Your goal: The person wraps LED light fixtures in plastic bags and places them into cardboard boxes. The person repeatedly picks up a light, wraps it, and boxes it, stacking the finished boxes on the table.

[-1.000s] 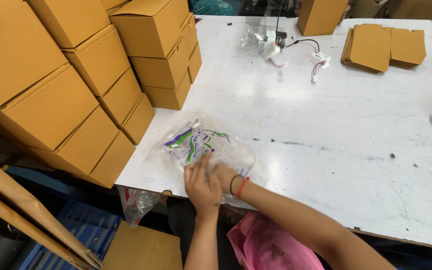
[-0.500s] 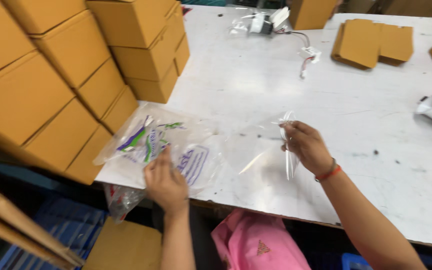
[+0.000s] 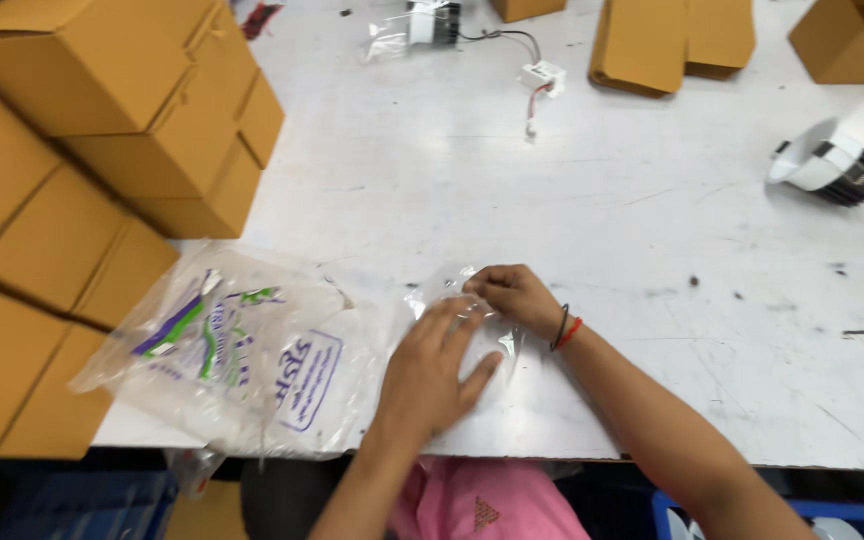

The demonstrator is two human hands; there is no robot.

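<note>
Hands are both on a small clear plastic bag (image 3: 457,310) lying flat near the front edge of the scuffed white worktable (image 3: 652,230). The left hand (image 3: 432,375) is spread flat on the film, fingers apart, pinning it down. The right hand (image 3: 514,295) is pinched together on the bag's top edge, fingertips closed on the plastic.

Looks to me like the bag-opening step — one hand holds it still, the other works the mouth apart. The film is thin and slippery, so parting the layers would call for a light rubbing pinch, not a tug.

Just to the left sits a larger printed clear plastic bag with blue and green markings (image 3: 242,350), touching the stack of plain brown cardboard boxes (image 3: 102,170). Well apart at the far right — a white round lamp fitting with black fins (image 3: 827,162).
</note>
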